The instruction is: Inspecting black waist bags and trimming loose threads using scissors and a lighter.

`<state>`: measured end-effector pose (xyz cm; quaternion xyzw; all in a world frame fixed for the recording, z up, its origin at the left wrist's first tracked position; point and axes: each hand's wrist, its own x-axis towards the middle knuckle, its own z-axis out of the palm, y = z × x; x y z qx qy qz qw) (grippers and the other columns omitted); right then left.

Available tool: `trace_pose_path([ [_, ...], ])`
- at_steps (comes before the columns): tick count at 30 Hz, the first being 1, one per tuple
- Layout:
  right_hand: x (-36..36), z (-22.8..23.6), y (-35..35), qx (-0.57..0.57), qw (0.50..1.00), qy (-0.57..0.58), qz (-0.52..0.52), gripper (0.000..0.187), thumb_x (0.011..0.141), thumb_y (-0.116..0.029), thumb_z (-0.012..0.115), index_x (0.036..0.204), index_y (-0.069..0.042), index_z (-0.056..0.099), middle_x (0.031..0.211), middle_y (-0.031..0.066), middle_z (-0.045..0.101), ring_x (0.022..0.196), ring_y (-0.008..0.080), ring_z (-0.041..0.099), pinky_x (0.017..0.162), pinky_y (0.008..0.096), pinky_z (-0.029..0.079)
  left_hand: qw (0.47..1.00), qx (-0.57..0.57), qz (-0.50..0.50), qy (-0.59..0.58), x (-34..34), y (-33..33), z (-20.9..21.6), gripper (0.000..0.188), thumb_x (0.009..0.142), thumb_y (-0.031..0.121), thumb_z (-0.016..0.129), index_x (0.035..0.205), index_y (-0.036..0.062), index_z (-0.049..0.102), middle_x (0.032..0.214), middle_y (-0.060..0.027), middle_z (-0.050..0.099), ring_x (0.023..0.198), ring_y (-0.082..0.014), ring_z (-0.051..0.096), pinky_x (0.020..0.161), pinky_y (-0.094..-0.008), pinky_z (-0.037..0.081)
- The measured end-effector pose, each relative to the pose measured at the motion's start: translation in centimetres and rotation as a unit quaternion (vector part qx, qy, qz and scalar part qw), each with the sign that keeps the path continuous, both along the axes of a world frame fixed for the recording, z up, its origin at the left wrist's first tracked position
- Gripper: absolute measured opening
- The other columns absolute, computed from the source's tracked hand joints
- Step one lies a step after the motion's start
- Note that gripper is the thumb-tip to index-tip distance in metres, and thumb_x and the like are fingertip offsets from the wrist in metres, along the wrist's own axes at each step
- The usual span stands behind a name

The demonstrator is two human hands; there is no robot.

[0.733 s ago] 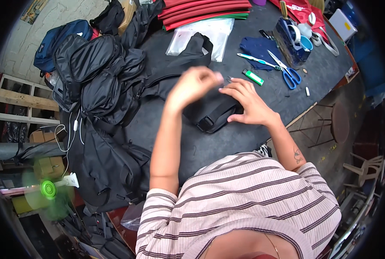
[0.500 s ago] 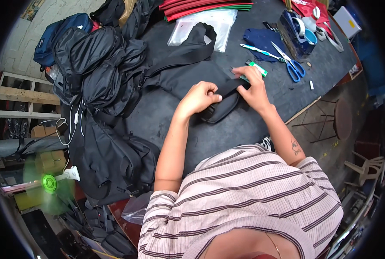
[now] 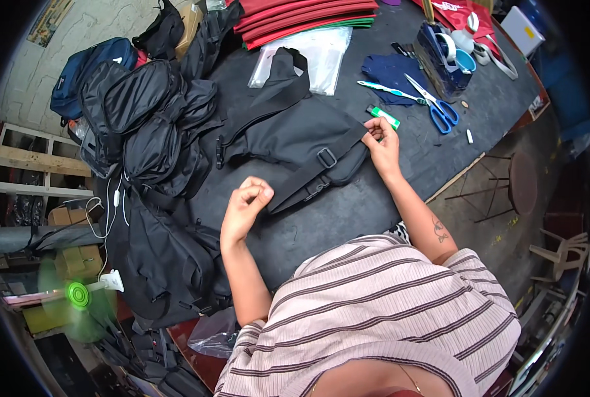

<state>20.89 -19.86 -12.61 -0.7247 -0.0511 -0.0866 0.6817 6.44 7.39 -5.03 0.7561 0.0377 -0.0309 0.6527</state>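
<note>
A black fabric bag (image 3: 301,129) lies on the table before me, its wide strap looped at the far end. Across its near side a black webbing strap (image 3: 301,177) is stretched between my hands, threaded through a slide buckle (image 3: 326,157). My right hand (image 3: 382,144) pinches the strap at the bag's right end. At the other end my left hand (image 3: 245,208) is closed, thumb against curled fingers, at the strap's end; the grip itself is partly hidden. A side-release buckle (image 3: 317,190) shows below the strap.
Black bags (image 3: 149,119) are heaped at the left. Beyond lie red folded fabric (image 3: 301,20) and clear plastic bags (image 3: 331,59). Scissors (image 3: 442,114), a toothbrush (image 3: 391,91), a green-labelled item (image 3: 384,118) and a tool box (image 3: 440,63) are at the right. A small green fan (image 3: 78,296) spins at lower left.
My left hand has moved left and nearer to me, drawing the strap out straight. My right hand has shifted slightly; the slide buckle now shows between them.
</note>
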Motion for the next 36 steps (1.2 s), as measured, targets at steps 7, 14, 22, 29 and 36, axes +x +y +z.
trace_pose_path([
  [7, -0.5, -0.6, 0.7, -0.119, 0.993, -0.015, -0.006, 0.019, 0.06, -0.002, 0.065, 0.078, -0.002, 0.056, 0.074, 0.0055, 0.056, 0.072, 0.019, 0.051, 0.068, 0.0299, 0.039, 0.997, 0.037, 0.063, 0.038, -2.8, 1.4, -0.1, 0.013, 0.077, 0.01, 0.067, 0.075, -0.0009, 0.061, 0.085, -0.0032, 0.054, 0.081, -0.0123, 0.049, 0.077, -0.0232, 0.036],
  [14, -1.4, -0.1, 1.0, -0.165, 0.981, -0.091, -0.043, 0.017, 0.064, -0.006, 0.063, 0.079, -0.002, 0.055, 0.081, 0.0099, 0.055, 0.084, 0.0265, 0.049, 0.077, 0.0333, 0.038, 0.989, -0.06, 0.076, 0.112, -1.4, 1.6, -0.7, 0.023, 0.078, 0.016, 0.069, 0.092, 0.001, 0.059, 0.093, -0.0056, 0.057, 0.082, -0.0113, 0.052, 0.076, -0.0223, 0.04],
  [22, -3.4, 1.6, 2.9, -0.179, 0.966, -0.177, 0.06, 0.022, 0.064, 0.002, 0.055, 0.083, 0.0, 0.044, 0.096, 0.0158, 0.053, 0.09, 0.0315, 0.05, 0.08, 0.0357, 0.04, 0.951, 0.03, 0.305, 0.038, 5.7, -2.5, -6.0, 0.09, 0.075, 0.042, 0.069, 0.137, -0.0028, 0.021, 0.1, -0.0135, 0.053, 0.078, -0.0172, 0.053, 0.071, -0.0276, 0.045],
  [29, -6.0, 1.3, 3.1, -0.083, 0.958, -0.169, 0.217, 0.038, 0.063, -0.006, 0.064, 0.096, -0.001, 0.045, 0.099, 0.0141, 0.048, 0.095, 0.0278, 0.049, 0.084, 0.034, 0.04, 0.939, 0.115, 0.279, -0.167, 2.9, -4.5, 2.3, 0.047, 0.07, -0.009, 0.058, 0.114, 0.0069, 0.06, 0.102, -0.0053, 0.043, 0.098, -0.0153, 0.044, 0.088, -0.0218, 0.034],
  [36, -5.6, 4.9, 5.5, -0.063, 0.911, -0.214, 0.347, 0.033, 0.076, -0.019, 0.066, 0.098, 0.0, 0.051, 0.1, 0.0153, 0.052, 0.096, 0.0276, 0.052, 0.084, 0.0357, 0.042, 0.75, 0.258, 0.514, -0.327, -8.5, 0.8, 13.4, 0.037, 0.07, -0.001, 0.069, 0.106, -0.0012, 0.063, 0.106, -0.0054, 0.048, 0.1, -0.0165, 0.046, 0.092, -0.0275, 0.033],
])
